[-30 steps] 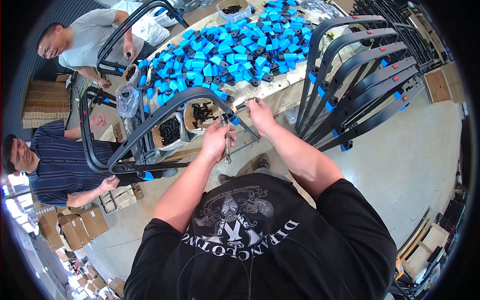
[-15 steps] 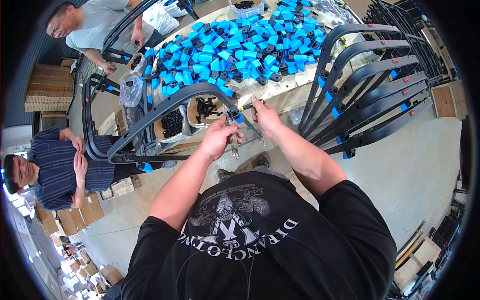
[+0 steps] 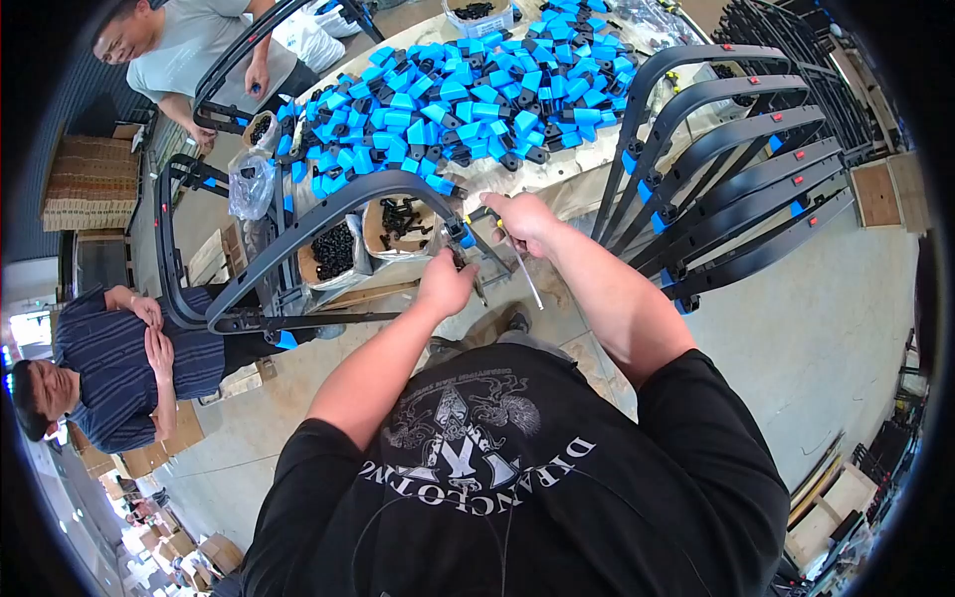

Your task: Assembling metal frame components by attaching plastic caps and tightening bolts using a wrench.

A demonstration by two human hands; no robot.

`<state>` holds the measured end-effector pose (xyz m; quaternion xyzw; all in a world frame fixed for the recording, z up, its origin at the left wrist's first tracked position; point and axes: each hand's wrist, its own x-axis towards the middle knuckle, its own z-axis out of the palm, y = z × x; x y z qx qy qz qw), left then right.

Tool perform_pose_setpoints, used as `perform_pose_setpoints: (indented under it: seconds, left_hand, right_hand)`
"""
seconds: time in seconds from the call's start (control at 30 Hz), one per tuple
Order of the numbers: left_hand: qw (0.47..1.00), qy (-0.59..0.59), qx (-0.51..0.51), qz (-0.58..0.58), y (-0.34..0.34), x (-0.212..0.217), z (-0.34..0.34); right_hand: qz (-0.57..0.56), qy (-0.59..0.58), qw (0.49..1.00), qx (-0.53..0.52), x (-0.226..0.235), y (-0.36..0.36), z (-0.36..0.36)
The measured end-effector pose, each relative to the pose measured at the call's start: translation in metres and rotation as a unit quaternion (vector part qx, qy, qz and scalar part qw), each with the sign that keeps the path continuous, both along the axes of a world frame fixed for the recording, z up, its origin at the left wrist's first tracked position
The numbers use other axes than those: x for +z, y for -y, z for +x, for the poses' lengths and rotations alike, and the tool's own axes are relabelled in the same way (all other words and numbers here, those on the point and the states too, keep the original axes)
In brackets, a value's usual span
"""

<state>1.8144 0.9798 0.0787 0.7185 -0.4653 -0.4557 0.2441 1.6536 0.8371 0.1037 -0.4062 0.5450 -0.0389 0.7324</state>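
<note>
My left hand (image 3: 445,285) is closed around a metal wrench (image 3: 480,290), most of it hidden by the fingers. It is close to the blue fitting (image 3: 467,239) at the end of a curved black frame (image 3: 328,211). My right hand (image 3: 527,221) grips a driver with a black and yellow handle. The driver's long thin metal shaft (image 3: 524,271) slants down toward me, its tip free in the air. The handle is beside the blue fitting; whether they touch I cannot tell.
A heap of blue and black parts (image 3: 468,99) covers the table (image 3: 577,177). Bins of black screws (image 3: 400,221) and small black pieces (image 3: 333,251) sit at its near edge. More curved frames (image 3: 726,184) lean at right. Two people (image 3: 134,348) (image 3: 204,60) stand at left.
My right hand has turned, swinging the driver's shaft into view, slanting down to the right. My left hand has moved slightly right and rotated, so less of the wrench shows.
</note>
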Motion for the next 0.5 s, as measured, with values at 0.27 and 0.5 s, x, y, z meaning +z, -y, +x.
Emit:
perform_pose_setpoints:
  seconds: [0.27,0.5]
  left_hand:
    - [0.678,-0.682,0.226,0.157,0.026,0.045,0.033]
    - [0.993,-0.054,-0.024,0.099,0.024,0.035,0.0]
  right_hand:
    - [-0.209,0.03,0.977,-0.042,-0.037,0.001,-0.003]
    - [-0.03,-0.063,0.997,0.019,-0.001,0.004,0.002]
